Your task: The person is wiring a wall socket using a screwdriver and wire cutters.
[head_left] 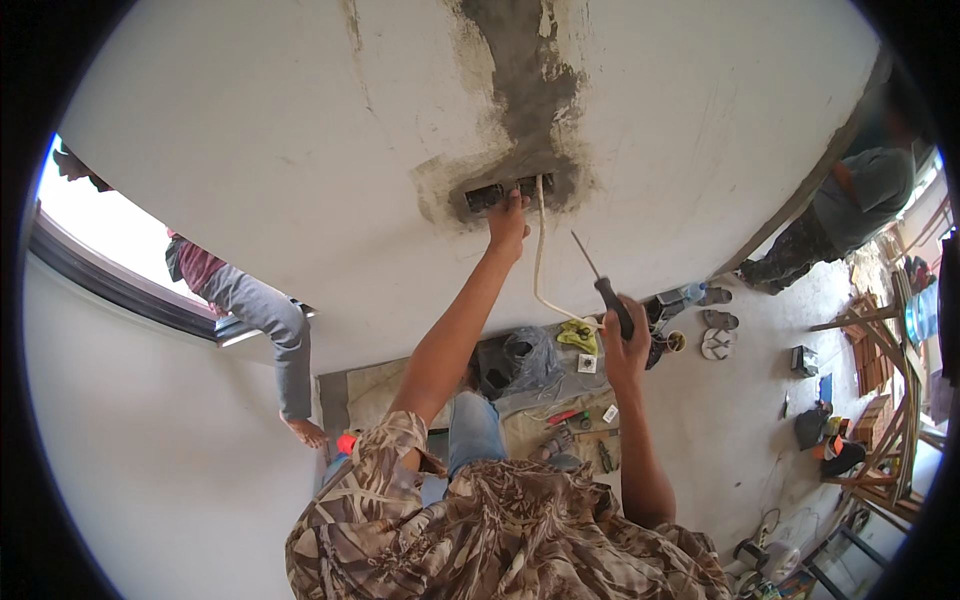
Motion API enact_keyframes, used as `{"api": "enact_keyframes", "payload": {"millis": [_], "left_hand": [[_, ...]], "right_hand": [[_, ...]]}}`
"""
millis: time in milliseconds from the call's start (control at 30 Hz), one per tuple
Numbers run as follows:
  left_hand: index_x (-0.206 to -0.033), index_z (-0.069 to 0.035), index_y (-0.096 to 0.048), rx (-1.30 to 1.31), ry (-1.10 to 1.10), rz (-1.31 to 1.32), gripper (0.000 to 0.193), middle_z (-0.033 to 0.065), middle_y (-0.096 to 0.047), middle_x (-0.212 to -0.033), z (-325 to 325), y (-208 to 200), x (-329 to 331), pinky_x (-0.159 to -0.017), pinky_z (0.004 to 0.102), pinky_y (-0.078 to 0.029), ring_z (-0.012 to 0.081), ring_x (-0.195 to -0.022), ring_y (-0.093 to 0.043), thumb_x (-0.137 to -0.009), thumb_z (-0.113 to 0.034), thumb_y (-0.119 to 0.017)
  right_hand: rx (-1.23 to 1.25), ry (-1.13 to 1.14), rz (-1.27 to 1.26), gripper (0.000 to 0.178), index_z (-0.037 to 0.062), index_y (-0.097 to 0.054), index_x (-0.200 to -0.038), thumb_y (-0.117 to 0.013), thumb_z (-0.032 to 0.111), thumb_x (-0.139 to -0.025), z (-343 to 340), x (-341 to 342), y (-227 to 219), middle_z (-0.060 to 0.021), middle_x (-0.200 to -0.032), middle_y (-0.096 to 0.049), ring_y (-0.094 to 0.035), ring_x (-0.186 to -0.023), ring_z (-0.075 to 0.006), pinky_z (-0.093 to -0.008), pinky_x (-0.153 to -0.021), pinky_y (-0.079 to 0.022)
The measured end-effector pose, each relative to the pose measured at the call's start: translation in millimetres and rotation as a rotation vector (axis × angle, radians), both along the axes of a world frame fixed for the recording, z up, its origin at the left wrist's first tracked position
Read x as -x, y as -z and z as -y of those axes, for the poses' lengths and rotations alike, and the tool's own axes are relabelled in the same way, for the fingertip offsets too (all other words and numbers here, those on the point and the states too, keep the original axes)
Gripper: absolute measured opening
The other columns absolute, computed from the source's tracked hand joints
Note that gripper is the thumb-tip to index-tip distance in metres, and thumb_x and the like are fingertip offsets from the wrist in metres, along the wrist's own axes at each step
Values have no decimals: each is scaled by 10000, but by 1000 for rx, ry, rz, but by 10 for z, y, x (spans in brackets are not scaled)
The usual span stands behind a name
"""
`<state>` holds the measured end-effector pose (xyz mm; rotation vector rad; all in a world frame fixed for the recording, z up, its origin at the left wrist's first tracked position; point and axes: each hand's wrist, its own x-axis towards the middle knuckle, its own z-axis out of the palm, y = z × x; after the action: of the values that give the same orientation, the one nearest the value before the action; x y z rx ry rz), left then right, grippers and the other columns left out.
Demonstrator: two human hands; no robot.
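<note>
In the wall ahead, a dark recessed electrical box (484, 198) sits within a patch of grey mortar. My left hand (508, 230) reaches up to the middle of this box, its fingers closed at the opening. Whatever they pinch is too small and hidden to make out. A whitish cable (541, 250) comes out of the box's right part and hangs down, curving toward my right hand (627, 345). That hand is wrapped round the handle of a screwdriver (612, 304), whose thin shaft points up and left, apart from the wall.
Below are a dark plastic bag (535, 360), a white square fitting (587, 364), pliers (604, 456) and a yellow-green bag (577, 336). Slippers (717, 344) lie to the right, near a wooden frame (905, 400). One person's leg (270, 310) crosses the left window opening; another person (850, 205) stands far right.
</note>
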<state>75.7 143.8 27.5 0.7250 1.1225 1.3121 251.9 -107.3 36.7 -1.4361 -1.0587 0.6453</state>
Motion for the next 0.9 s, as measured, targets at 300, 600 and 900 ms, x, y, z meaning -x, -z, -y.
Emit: {"api": "enact_keyframes", "payload": {"millis": [300,600,900], "left_hand": [[-955,-46,-603,93,165,-14,271,-83,-288,-601,30,-16,40,-463,245,-235,70,-498,-225,-981,-316,-587],[-1036,-12,-594,168,366,396,293,-70,-232,-609,-100,54,273,-449,228,-226,65,-504,-216,-1008,-297,-535],[-947,-37,-577,145,252,412,263,-64,-250,-608,-70,111,182,-456,233,-255,71,-494,-240,-1010,-286,-523]], "right_hand": [[-93,16,114,282,15,-588,-1178,-560,190,-959,-732,208,-282,-140,-932,-645,-603,-815,-203,-329,-764,-486],[-69,13,66,277,18,-597,-1168,-556,200,-963,-874,293,-248,-112,-865,-637,-579,-759,-178,-316,-716,-474],[-39,12,49,285,22,-600,-1175,-561,207,-961,-924,276,-213,-92,-818,-618,-552,-734,-153,-308,-686,-463]]}}
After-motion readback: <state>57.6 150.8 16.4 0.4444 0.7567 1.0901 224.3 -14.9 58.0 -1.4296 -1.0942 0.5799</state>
